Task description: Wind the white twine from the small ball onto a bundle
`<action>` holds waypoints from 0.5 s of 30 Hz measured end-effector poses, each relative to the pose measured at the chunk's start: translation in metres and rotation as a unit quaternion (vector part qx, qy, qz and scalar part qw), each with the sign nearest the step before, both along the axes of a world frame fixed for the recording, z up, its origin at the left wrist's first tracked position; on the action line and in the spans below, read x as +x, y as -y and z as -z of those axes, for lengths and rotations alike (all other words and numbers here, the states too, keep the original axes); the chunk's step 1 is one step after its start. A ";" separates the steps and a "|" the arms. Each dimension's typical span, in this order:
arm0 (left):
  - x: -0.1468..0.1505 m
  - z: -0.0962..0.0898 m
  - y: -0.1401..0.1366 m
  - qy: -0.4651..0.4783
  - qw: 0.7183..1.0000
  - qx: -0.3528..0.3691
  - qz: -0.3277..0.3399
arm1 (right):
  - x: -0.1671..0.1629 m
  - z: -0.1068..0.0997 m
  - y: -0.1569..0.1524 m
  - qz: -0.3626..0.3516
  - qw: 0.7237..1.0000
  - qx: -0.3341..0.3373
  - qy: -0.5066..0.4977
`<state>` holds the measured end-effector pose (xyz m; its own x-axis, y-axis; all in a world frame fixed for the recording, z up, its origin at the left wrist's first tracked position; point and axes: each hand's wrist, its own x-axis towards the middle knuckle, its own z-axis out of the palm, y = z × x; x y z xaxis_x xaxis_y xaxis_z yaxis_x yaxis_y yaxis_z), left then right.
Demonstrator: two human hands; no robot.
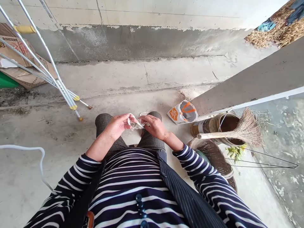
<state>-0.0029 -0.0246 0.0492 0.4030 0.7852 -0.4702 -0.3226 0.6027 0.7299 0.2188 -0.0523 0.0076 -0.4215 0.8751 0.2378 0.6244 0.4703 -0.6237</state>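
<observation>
Above my knees, in the head view, my left hand and my right hand are close together. Between them is a white, curled, ribbon-like strip; its exact kind is too small to make out. The left thumb and fingers pinch one part of it, with a white loop around the fingertips. My right hand is closed on the other side of it, its fingers bent down and partly hiding it. A thin pale length runs slantwise from one hand to the other.
At right stand a paper bag, a bucket with a straw broom across it, and a woven basket. Metal crutches and cardboard boxes are at left. A white hose lies on the floor.
</observation>
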 end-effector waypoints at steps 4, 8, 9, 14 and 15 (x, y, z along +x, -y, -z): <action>-0.003 0.005 -0.013 -0.033 0.999 0.009 -0.014 | 0.002 -0.006 0.006 -0.027 0.990 -0.110 -0.080; -0.007 0.019 -0.029 -0.103 0.993 0.037 0.046 | -0.003 -0.011 0.011 -0.067 0.975 -0.169 -0.124; -0.009 0.022 -0.034 -0.134 0.988 0.048 0.066 | -0.005 -0.010 0.011 -0.072 0.972 -0.183 -0.132; -0.027 0.027 -0.056 -0.350 0.902 0.176 0.181 | -0.013 0.010 0.008 -0.026 0.962 -0.247 -0.117; -0.032 0.027 -0.058 -0.390 0.875 0.200 0.205 | -0.013 0.015 0.006 -0.011 0.963 -0.250 -0.098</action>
<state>-0.0346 0.0335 0.0219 0.3690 0.8140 -0.4486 0.5506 0.1974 0.8111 0.2063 -0.0579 -0.0070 -0.4308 0.8925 -0.1337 0.4656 0.0929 -0.8801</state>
